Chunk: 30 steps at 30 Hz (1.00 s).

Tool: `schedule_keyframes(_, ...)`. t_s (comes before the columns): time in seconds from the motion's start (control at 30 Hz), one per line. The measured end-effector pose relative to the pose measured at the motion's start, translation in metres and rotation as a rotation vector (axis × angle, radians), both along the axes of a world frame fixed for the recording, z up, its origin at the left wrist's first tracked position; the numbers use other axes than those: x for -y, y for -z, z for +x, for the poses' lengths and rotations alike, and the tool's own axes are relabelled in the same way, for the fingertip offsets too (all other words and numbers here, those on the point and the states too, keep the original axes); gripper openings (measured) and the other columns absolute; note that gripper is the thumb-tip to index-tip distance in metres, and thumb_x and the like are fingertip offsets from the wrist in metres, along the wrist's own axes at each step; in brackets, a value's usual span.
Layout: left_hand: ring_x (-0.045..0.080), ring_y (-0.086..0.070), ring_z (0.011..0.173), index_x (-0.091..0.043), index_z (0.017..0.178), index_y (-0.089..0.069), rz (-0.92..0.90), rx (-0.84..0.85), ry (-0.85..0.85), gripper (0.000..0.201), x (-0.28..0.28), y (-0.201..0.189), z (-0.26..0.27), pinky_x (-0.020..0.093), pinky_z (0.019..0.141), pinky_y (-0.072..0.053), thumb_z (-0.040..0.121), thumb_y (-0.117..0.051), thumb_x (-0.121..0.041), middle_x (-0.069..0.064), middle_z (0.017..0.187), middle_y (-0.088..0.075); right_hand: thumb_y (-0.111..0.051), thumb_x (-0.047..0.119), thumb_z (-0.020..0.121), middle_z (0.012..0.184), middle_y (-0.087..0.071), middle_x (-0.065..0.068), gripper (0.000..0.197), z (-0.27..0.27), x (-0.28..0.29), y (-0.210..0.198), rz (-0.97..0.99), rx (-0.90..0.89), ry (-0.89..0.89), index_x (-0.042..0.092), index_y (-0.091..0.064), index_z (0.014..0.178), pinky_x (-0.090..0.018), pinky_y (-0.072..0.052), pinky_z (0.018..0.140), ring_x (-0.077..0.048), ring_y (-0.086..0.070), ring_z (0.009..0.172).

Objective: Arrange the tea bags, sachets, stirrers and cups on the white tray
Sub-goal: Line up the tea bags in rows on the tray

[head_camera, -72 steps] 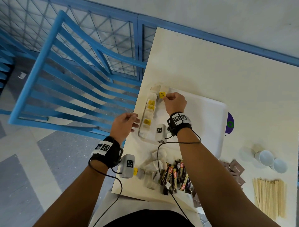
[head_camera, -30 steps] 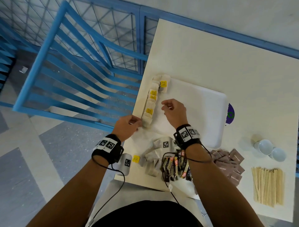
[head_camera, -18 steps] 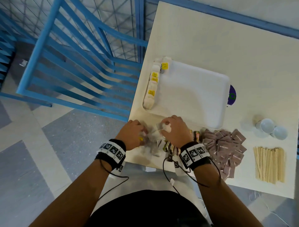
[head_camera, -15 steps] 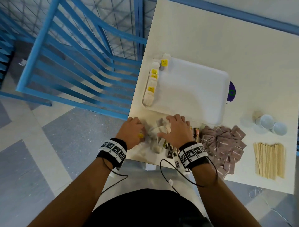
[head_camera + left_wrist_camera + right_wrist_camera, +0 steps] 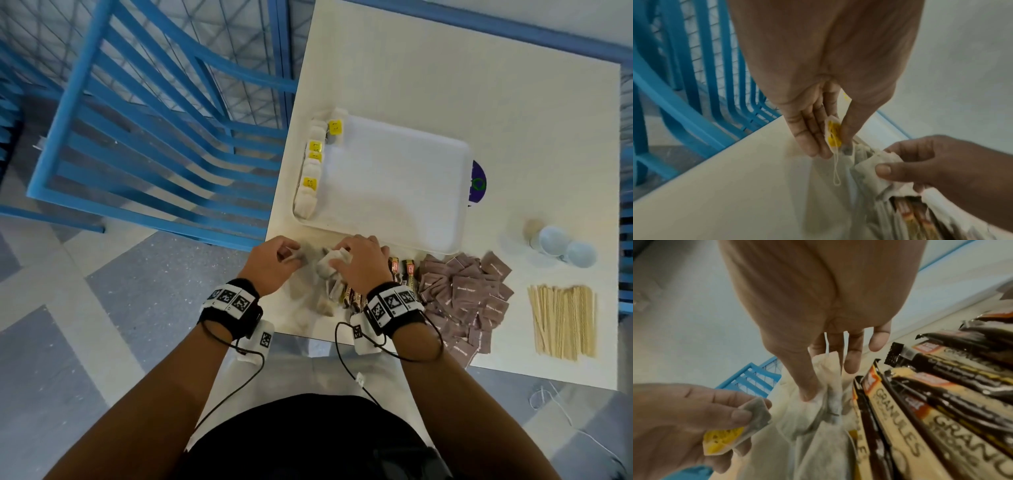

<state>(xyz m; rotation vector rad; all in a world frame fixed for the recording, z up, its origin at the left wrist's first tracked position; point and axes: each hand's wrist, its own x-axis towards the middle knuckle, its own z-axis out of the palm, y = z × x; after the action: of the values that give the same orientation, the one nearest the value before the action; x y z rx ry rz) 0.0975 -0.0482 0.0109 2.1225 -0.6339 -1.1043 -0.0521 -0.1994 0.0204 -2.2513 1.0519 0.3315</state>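
Tea bags line only the white tray's left edge (sachets, stirrers, cups wait outside), while left hand and right hand each pinch another from the pile.

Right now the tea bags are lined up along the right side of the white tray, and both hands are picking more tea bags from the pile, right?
Not quite. The head view shows the row of tea bags along the left side of the white tray, not the right. The rest holds: the left hand and right hand each pinch a tea bag at the pile.
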Motion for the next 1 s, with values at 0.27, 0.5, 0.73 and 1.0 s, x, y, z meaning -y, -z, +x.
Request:
schedule_keyframes(0.27,0.025,-0.072,0.094,-0.004,0.101,-0.067,-0.134,-0.284,-0.259,0.015,0.036,-0.018,0.004,0.029,0.071,-0.063,0.096,-0.055,0.004,0.008,0.095,-0.072,-0.081,0.031,0.080,0.082,-0.073,0.009,0.020,0.007,0.036,-0.039,0.256,0.224,0.036,0.020,-0.074,0.095,-0.016,-0.047,0.071,-0.001,-0.064,0.077)
schedule_keyframes(0.5,0.053,-0.064,0.106,-0.001,0.104,-0.055,-0.210,-0.818,-0.295,0.028,0.063,-0.044,0.010,0.059,0.085,-0.057,0.086,-0.035,0.003,0.032,0.117,-0.063,-0.080,0.031,0.080,0.088,-0.072,0.007,0.018,0.033,0.057,-0.065,0.252,0.242,-0.110,0.021,-0.075,0.095,-0.022,-0.046,0.073,-0.011,-0.064,0.085)
schedule_keyframes(0.73,0.047,-0.070,0.099,0.003,0.128,-0.055,-0.243,-0.887,-0.243,0.034,0.073,-0.049,0.013,0.051,0.084,-0.062,0.094,-0.057,0.008,0.036,0.116,-0.064,-0.081,0.035,0.081,0.106,-0.061,0.005,0.038,0.041,0.063,-0.057,0.199,0.330,-0.046,0.024,-0.068,0.115,-0.015,-0.046,0.076,-0.010,-0.061,0.088)
schedule_keyframes(1.0,0.045,-0.071,0.093,0.005,0.127,-0.057,-0.270,-0.864,-0.363,0.032,0.079,-0.043,0.023,0.049,0.084,-0.062,0.095,-0.056,0.007,0.029,0.109,-0.070,-0.071,0.039,0.091,0.084,-0.071,0.014,0.017,0.046,0.075,-0.053,0.228,0.311,0.123,0.023,-0.073,0.096,-0.014,-0.048,0.071,-0.005,-0.067,0.078)
